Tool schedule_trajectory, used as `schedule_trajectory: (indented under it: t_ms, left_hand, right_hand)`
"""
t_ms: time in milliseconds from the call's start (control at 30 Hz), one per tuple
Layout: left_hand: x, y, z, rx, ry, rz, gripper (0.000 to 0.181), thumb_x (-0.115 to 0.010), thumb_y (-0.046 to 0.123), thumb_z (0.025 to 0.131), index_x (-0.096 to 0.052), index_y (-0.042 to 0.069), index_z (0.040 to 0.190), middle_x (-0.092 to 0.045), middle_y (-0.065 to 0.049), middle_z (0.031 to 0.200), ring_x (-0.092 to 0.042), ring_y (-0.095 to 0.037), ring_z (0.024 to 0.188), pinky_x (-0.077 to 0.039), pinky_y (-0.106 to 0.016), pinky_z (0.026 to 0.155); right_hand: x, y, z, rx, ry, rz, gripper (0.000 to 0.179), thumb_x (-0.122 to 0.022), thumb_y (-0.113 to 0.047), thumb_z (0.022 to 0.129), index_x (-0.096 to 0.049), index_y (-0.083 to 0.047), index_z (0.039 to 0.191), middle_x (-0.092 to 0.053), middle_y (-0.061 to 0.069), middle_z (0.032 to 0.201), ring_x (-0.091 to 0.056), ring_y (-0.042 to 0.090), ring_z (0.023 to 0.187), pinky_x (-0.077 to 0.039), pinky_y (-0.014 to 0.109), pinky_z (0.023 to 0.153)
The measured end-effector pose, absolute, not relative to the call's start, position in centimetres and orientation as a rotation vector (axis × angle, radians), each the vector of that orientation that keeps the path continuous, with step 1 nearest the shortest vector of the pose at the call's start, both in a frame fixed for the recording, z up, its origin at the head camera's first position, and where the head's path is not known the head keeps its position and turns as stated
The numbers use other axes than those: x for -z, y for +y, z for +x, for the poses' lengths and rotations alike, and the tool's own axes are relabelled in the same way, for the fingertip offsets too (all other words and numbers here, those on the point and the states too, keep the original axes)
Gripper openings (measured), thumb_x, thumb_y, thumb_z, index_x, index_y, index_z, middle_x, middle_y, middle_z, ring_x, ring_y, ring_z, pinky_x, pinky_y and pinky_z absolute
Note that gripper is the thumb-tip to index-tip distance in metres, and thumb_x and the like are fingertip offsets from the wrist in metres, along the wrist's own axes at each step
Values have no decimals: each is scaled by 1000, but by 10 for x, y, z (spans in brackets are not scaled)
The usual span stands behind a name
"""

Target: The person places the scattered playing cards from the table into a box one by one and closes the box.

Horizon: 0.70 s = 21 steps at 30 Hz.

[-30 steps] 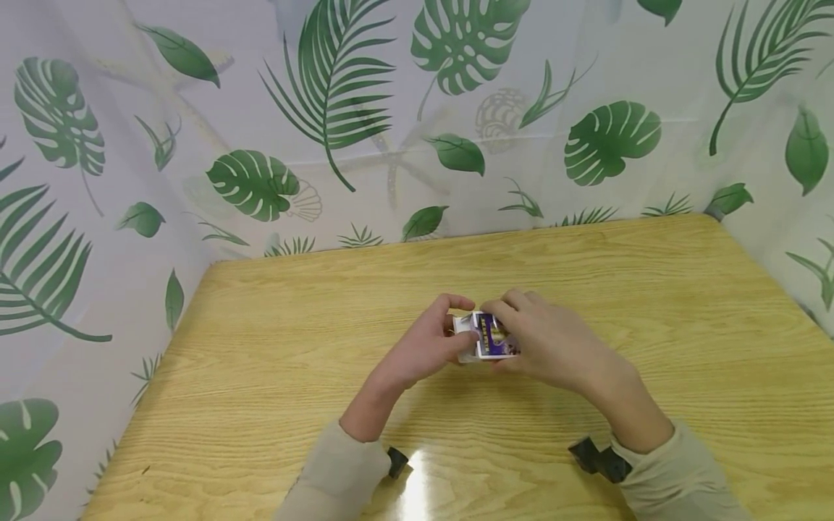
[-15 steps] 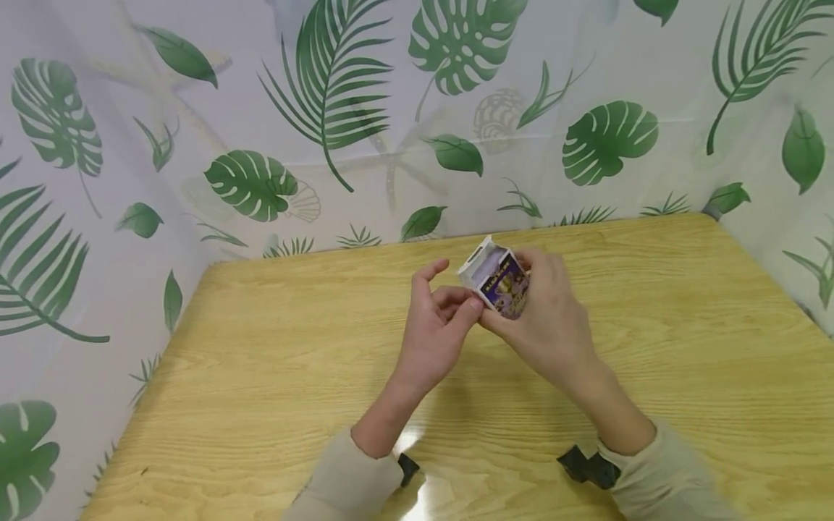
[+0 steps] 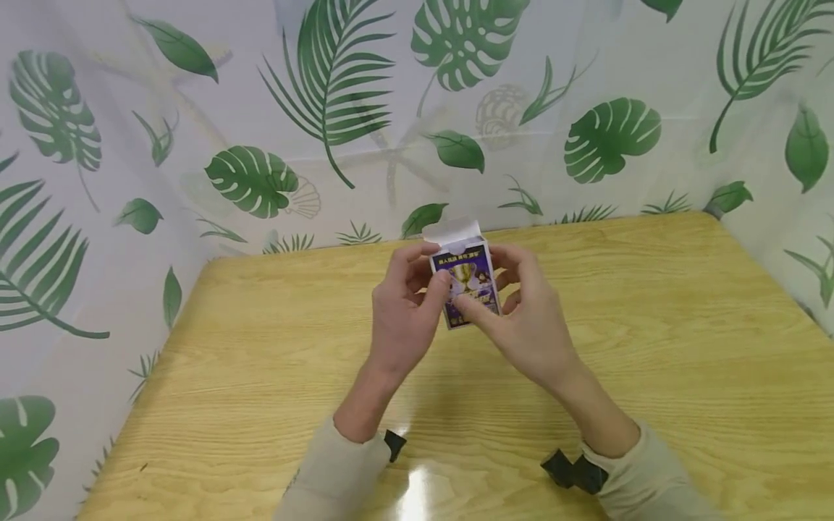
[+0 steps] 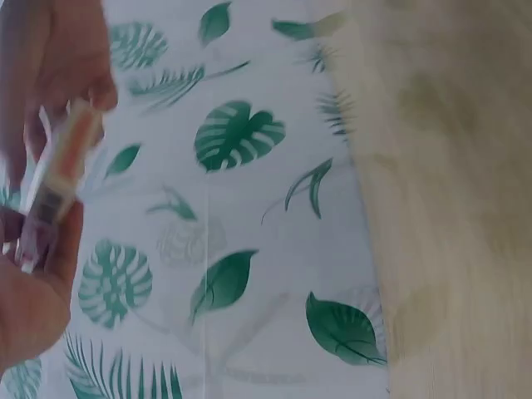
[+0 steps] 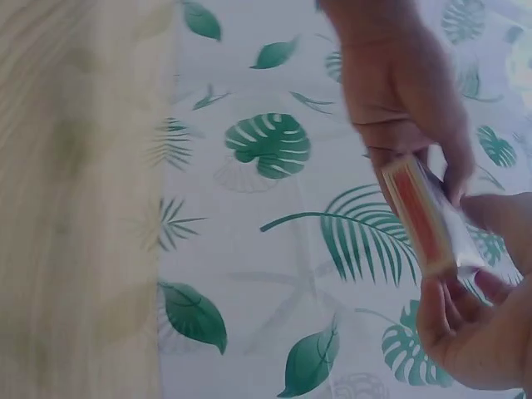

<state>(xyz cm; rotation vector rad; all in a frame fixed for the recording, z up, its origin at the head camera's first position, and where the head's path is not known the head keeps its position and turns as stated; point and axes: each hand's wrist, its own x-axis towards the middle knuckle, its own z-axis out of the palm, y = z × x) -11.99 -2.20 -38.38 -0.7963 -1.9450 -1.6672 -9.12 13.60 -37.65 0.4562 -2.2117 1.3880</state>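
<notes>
A small purple card box [image 3: 481, 277] with a gold trophy on its front stands tilted up above the table in the head view. Its white top flap [image 3: 451, 231] is folded back, away from the person. My left hand [image 3: 405, 304] grips the left side, thumb across the front and fingers behind. From the right, my right hand [image 3: 536, 318] holds the box too, its thumb pressing the lower front. A narrow side of the box [image 5: 420, 218], with an orange-red strip, faces the right wrist camera between both hands. The rear of the box is hidden in the head view.
A wood-grain table [image 3: 260, 391] lies beneath both hands. Behind it and along both sides hangs a white cloth [image 3: 365, 210] printed with green leaves. Black wrist devices [image 3: 573, 472] sit at the beige sleeve cuffs.
The card box was held low and tipped sideways, then turned on the right hand's side. Now it faces the person more upright, and the left hand has moved up to hold its left side.
</notes>
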Motion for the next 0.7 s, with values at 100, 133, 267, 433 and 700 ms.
schedule_trajectory:
  t_ms: [100, 133, 267, 433, 700]
  left_hand:
    - [376, -33, -129, 1818, -1947, -820, 29, -55, -1, 96, -51, 2, 125, -65, -21, 108, -65, -21, 86, -57, -26, 70]
    - [373, -36, -131, 1853, -1942, -835, 29, -55, -1, 95, -51, 0, 124, -63, -21, 109, -63, -20, 85, -56, -25, 70]
    - [368, -40, -136, 1912, -1918, -931, 29, -55, -3, 93, -53, -6, 122, -55, -22, 112, -57, -18, 83, -52, -24, 67]
    - [368, -40, -136, 1924, -1913, -1035, 31, -57, -5, 92, -55, -9, 123, -56, -22, 117, -58, -17, 86, -54, -24, 69]
    - [368, -41, -138, 1869, -1785, -1160, 39, -56, -10, 93, -42, -8, 129, -51, -28, 131, -60, -22, 90, -59, -37, 71]
  right_hand:
    - [368, 139, -96, -1530, -2163, 544, 52, -69, -1, 90, -48, -5, 137, -63, 11, 105, -52, 17, 82, -44, 20, 61]
    - [365, 140, -98, -1567, -2149, 567, 50, -67, 0, 91, -49, -6, 137, -64, 11, 102, -53, 17, 80, -45, 20, 61]
    - [356, 144, -105, -1672, -2113, 654, 40, -66, 5, 89, -57, -5, 127, -64, 10, 93, -55, 17, 73, -48, 21, 56]
    - [353, 150, -109, -1712, -2083, 713, 30, -66, 9, 87, -62, -1, 115, -60, 7, 88, -54, 17, 68, -50, 23, 53]
    - [351, 153, -109, -1798, -1926, 758, 58, -65, 19, 82, -50, -1, 134, -64, 6, 110, -61, 14, 72, -52, 21, 55]
